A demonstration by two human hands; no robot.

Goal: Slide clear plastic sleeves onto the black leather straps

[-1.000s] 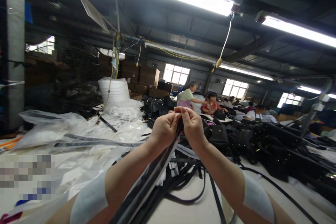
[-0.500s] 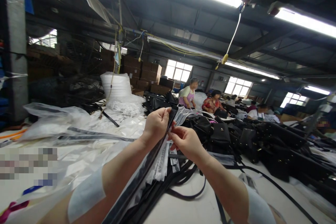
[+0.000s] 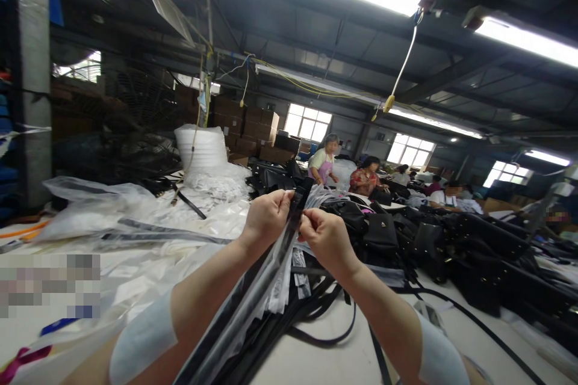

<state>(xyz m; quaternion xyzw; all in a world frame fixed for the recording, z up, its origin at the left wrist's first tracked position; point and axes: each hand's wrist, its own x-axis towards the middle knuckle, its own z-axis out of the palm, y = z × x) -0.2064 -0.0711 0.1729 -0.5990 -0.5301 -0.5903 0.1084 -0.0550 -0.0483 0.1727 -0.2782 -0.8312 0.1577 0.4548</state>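
My left hand (image 3: 266, 216) and my right hand (image 3: 326, 237) are raised together over the table. Both pinch the top end of a long black strap in a clear plastic sleeve (image 3: 271, 271), which runs down toward my left forearm. Under my hands lies a heap of black straps (image 3: 311, 313) with white paper strips among them. Black handbags (image 3: 382, 231) are piled just beyond my right hand.
Clear plastic bags (image 3: 112, 216) cover the table's left side, with a white foam roll (image 3: 201, 147) behind. More black bags (image 3: 487, 252) fill the right. Other people (image 3: 325, 162) work at the far end. Cardboard boxes (image 3: 244, 126) are stacked at the back.
My right hand dropped away from the strap's top, then came back up beside my left hand. It now pinches the sleeve's end again.
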